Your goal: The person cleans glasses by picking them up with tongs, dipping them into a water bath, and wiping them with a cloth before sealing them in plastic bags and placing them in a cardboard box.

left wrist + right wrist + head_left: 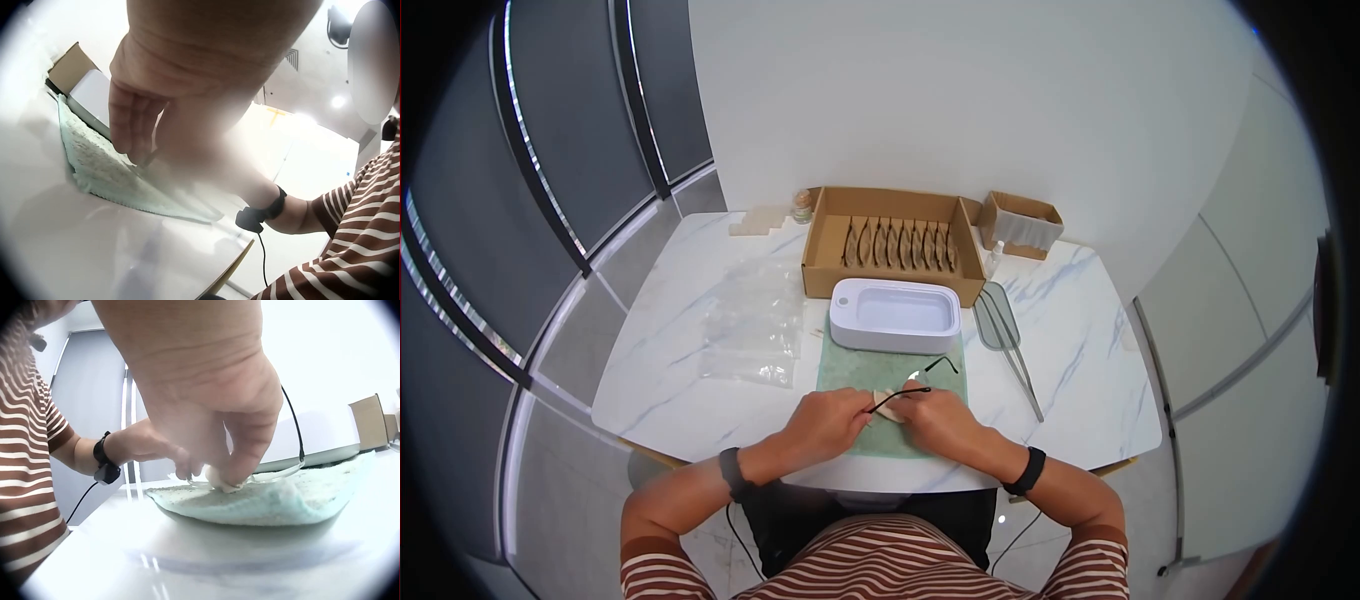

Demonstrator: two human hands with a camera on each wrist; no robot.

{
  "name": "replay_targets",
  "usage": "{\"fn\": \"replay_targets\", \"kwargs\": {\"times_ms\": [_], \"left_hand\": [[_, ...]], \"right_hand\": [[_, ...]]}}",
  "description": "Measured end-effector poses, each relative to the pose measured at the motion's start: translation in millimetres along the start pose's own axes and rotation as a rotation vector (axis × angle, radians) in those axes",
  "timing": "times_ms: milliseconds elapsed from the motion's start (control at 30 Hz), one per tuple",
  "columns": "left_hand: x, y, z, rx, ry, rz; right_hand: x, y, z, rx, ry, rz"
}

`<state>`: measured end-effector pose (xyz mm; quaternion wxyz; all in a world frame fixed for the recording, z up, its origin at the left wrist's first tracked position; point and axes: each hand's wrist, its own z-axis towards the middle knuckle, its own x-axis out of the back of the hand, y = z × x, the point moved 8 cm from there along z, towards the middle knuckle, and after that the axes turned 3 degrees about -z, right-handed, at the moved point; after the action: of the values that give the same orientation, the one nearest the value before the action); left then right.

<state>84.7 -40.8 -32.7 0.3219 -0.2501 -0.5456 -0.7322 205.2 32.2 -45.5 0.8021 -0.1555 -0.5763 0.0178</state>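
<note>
A pair of glasses with thin black temples (pixel 900 393) is held low above a green towel (pixel 864 372). My left hand (pixel 828 418) grips its left side; in the left wrist view the fingers of that hand (pixel 134 122) are curled, and what lies between them is mostly hidden. With its fingers and thumb, my right hand (pixel 945 418) pinches a cream cloth (pixel 887 407) against the glasses. The right wrist view shows the right hand (pixel 212 419) over the bunched cloth (pixel 220 480), with a clear lens (pixel 281 473) and a black temple (pixel 295 422) beyond it.
A white cleaner tub (pixel 892 338) stands at the towel's far edge. Behind it, a cardboard box (pixel 825 235) holds several glasses in a row. Clear plastic bags (pixel 750 330) lie left; a grey lid (pixel 998 318) and long tweezers (pixel 1022 372) lie right. A small box (pixel 1025 240) stands back right.
</note>
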Motion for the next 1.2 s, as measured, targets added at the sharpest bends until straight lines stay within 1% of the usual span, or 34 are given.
{"fn": "replay_targets", "kwargs": {"times_ms": [67,100,167,267,400,467,500,567,600,667,733,800,833,900,967,1033,1100,1200], "left_hand": [[0,0,0,0.019,-0.007,0.008],[0,-1,1,0.023,-0.006,0.007],[-1,-1,2,0.016,-0.006,0.023],[-2,1,5,0.005,-0.008,0.022],[0,1,6,-0.024,-0.003,0.064],[0,1,8,-0.062,0.025,0.08],[0,3,9,-0.063,0.022,0.078],[-1,2,12,-0.011,-0.008,0.075],[-3,0,13,-0.013,-0.01,0.073],[-9,1,14,-0.117,-0.024,0.128],[-11,0,16,-0.121,-0.032,0.152],[-13,-1,18,-0.123,-0.041,0.179],[-15,-3,19,-0.123,-0.047,0.219],[-17,-5,20,-0.123,-0.056,0.26],[-20,-11,23,-0.064,-0.094,0.294],[-20,-11,24,-0.057,-0.099,0.295],[-20,-11,25,-0.049,-0.102,0.294],[-19,-15,26,-0.028,-0.116,0.261]], "right_hand": [[22,5,0,-0.078,0.097,-0.033],[24,8,0,-0.077,0.095,-0.031],[26,18,-3,-0.138,0.103,-0.182],[11,26,-11,-0.141,0.081,-0.182],[41,17,-14,-0.18,0.139,-0.21],[47,26,-25,-0.232,0.058,-0.261],[51,29,-30,-0.236,0.057,-0.26],[56,38,-40,-0.278,0.034,-0.305],[56,43,-44,-0.311,0.009,-0.307],[56,49,-50,-0.323,0.024,-0.26],[54,52,-54,-0.332,0.04,-0.211],[49,55,-57,-0.357,-0.005,-0.218],[49,55,-57,-0.358,-0.003,-0.216],[44,53,-55,-0.362,-0.057,-0.223],[46,49,-52,-0.341,-0.046,-0.207],[44,44,-48,-0.319,-0.036,-0.193],[35,44,-44,-0.336,-0.102,-0.205],[35,37,-39,-0.317,-0.15,-0.227]]}}
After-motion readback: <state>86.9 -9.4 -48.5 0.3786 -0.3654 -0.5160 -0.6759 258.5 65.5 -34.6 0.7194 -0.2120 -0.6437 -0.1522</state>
